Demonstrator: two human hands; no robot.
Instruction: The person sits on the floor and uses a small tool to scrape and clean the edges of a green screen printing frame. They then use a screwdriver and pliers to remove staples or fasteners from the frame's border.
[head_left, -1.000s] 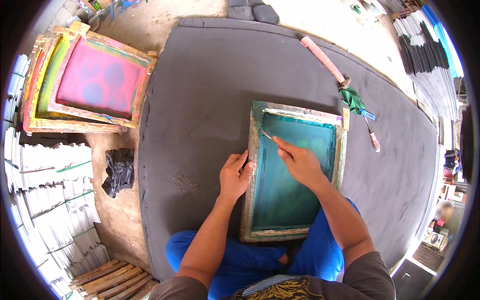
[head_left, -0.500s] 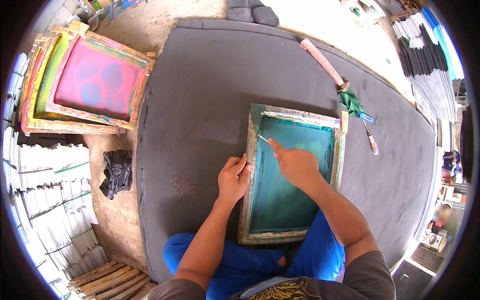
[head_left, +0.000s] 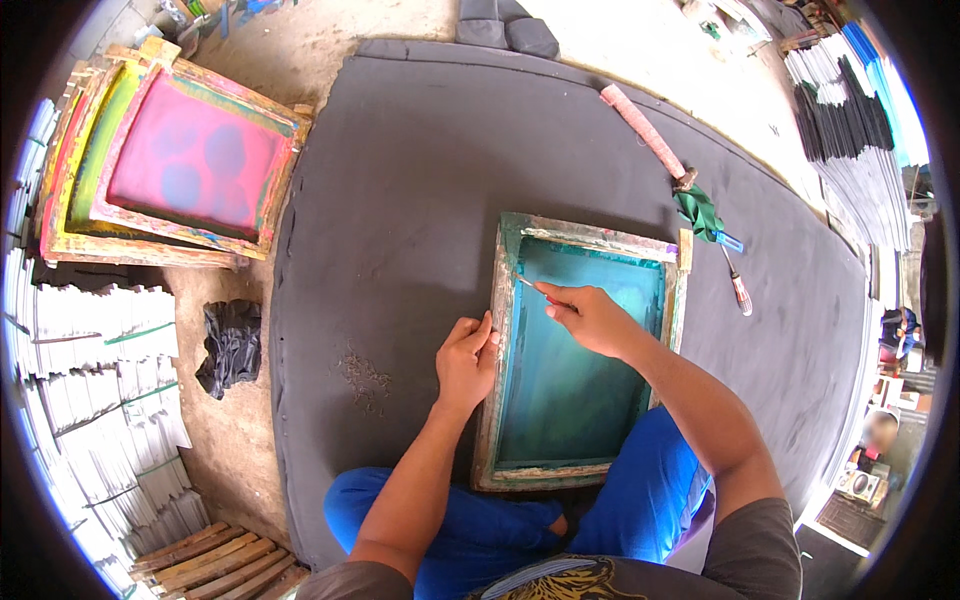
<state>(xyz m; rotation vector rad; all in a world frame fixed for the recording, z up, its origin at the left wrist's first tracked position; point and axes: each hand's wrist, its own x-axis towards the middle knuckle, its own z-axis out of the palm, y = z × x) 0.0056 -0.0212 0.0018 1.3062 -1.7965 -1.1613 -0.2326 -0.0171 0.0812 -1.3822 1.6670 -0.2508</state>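
On the grey mat [head_left: 400,200], left hand [head_left: 467,360] grips the printing screen frame [head_left: 497,380]'s edge; right hand [head_left: 590,318] pinches a thin tool [head_left: 530,287] inside its top-left corner.

We sit with both legs folded, knees bent and clothed in blue. Both forearms enter from the lower edge and extend forward. Our left hand [head_left: 466,358] lies palm down, fingers curled, thumb along its right side. Our right arm crosses inward, bare from the sleeve to the wrist. Our right hand [head_left: 592,318] is closed in a pinch, fingertips [head_left: 548,296] pointing up and left.
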